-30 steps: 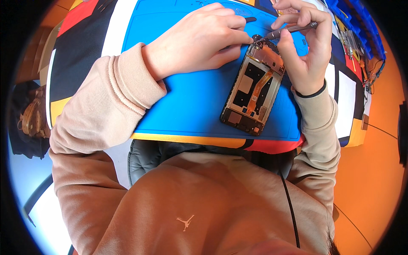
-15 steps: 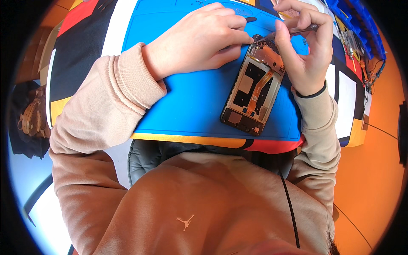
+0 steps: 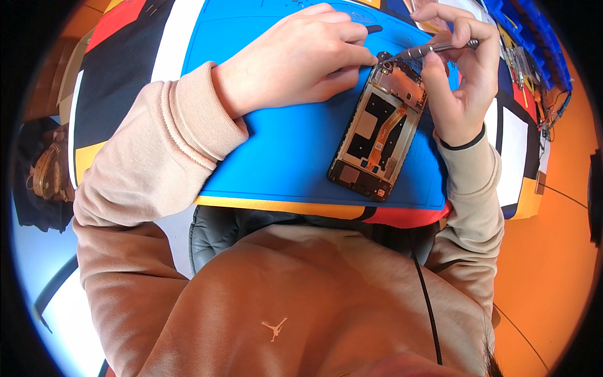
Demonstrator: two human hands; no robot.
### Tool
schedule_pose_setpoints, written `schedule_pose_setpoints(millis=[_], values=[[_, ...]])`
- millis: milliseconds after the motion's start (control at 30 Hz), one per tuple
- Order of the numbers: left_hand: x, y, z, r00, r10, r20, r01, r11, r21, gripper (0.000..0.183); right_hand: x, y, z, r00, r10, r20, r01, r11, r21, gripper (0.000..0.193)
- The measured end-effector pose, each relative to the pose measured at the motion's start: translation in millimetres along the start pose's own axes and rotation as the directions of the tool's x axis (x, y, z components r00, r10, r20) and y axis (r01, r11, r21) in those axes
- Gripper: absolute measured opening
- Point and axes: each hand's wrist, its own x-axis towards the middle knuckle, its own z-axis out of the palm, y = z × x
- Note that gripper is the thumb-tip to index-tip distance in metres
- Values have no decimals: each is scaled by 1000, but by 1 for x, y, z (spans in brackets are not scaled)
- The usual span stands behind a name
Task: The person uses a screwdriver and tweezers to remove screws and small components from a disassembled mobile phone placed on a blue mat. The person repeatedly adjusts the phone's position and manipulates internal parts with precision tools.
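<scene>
The right hand is pinching a slim tool, the left hand, hold unclear, resting at the phone's top edge beside open mat.

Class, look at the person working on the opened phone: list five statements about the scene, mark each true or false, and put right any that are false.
1. The right hand holds a slim metal tool slanted toward the opened phone. True.
2. The opened phone lies on a red mat. False: it lies on a blue mat.
3. The left hand has its fingertips by the phone's far left corner. True.
4. The slim metal tool points at the end of the phone nearest the person's body. False: it points at the far end.
5. An orange ribbon cable runs along the inside of the phone. True.
</scene>
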Motion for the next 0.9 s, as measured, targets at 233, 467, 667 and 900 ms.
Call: schedule_pose_setpoints(millis=[233, 467, 667, 900], values=[[1, 1, 0, 1000, 10, -7, -10, 1000, 23, 20, -8, -14, -2, 998, -26, -57, 14, 981, -195, 32], [1, 1, 1, 1000, 6, -13, -6, 1000, 18, 19, -7, -16, -3, 998, -3, 63, 11, 993, -120, 35], [0, -1, 3, 1000, 13, -27, -13, 1000, 11, 20, -11, -15, -4, 992, 15, 122, 6, 985, -173, 35], [0, 0, 2, 1000, 9, -26, -9, 1000, -1, 20, -11, -14, -3, 993, -31, 111, 53, 978, -201, 34]])
